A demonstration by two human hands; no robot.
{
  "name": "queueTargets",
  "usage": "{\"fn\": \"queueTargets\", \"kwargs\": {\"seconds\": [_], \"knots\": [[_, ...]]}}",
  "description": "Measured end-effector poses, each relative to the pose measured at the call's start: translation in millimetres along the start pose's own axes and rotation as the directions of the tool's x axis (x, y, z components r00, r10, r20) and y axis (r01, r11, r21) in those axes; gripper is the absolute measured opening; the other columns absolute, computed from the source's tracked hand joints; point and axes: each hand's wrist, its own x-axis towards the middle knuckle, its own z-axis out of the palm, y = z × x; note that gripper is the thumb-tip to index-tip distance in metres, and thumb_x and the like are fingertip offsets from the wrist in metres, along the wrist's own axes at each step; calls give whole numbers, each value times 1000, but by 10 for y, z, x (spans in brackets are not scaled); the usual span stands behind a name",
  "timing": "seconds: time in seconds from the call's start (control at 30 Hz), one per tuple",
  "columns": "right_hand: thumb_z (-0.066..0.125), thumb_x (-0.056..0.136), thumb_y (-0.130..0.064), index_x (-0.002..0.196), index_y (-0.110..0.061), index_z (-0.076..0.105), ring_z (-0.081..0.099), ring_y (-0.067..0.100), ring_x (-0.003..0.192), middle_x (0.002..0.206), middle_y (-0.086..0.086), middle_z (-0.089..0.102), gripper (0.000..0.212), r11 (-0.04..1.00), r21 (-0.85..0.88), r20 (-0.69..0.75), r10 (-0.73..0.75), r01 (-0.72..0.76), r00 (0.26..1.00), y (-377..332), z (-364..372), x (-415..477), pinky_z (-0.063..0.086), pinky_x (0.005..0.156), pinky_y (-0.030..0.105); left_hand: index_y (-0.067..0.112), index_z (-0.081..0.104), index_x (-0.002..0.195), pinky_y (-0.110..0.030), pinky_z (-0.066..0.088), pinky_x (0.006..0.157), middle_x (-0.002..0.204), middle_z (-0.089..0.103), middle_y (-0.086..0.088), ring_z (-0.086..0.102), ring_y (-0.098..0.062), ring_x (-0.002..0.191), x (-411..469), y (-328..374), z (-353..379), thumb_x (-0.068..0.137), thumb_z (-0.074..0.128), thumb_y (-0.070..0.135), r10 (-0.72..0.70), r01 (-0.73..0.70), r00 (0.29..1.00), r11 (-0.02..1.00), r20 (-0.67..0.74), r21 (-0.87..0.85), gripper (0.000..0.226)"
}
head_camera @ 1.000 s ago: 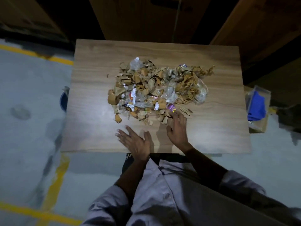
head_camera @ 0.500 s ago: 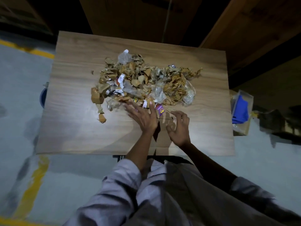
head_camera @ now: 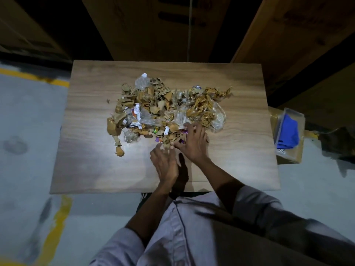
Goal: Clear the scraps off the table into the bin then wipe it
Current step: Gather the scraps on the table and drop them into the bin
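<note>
Scraps point(head_camera: 153, 100) lie in a wide heap running left to right on the desk point(head_camera: 92, 166), just past both hands, with the right grip point(head_camera: 192, 144) spread open on its near edge and the left grip point(head_camera: 166, 164) open beside it.

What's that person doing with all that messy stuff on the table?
A person is starting to tidy up. A big pile of scraps, torn cardboard, crinkly plastic and wrappers, lies in the middle of the wooden table. The right hand is spread flat on the near edge of the pile, and the left hand reaches in beside it, blurred. Neither hand has picked anything up. A blue cloth waits in a clear box off to the right.
</note>
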Motion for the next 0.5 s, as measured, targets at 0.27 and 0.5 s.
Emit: {"fn": "queueTargets", "kwargs": {"seconds": [0.27, 0.5], "knots": [[72, 88, -54, 151, -24, 38, 25, 38, 143, 154, 14, 26, 77, 766, 453, -116, 559, -457, 821, 733, -460, 319, 32, 114, 58, 9, 70, 109, -31, 43, 88, 112, 69, -6, 61, -24, 106, 264, 275, 430, 95, 49, 36, 134, -148, 921, 989, 367, 11, 37], [58, 96, -59, 149, -39, 46, 28, 34, 145, 158, 12, 34, 58, 824, 390, 98, 406, -410, 909, 718, -549, 762, 24, 115, 42, 23, 75, 87, -33, 49, 101, 115, 71, -3, 64, -28, 119, 419, 276, 565, 99, 57, 2, -154, 209, 912, 972, 379, -110, 29]]}}
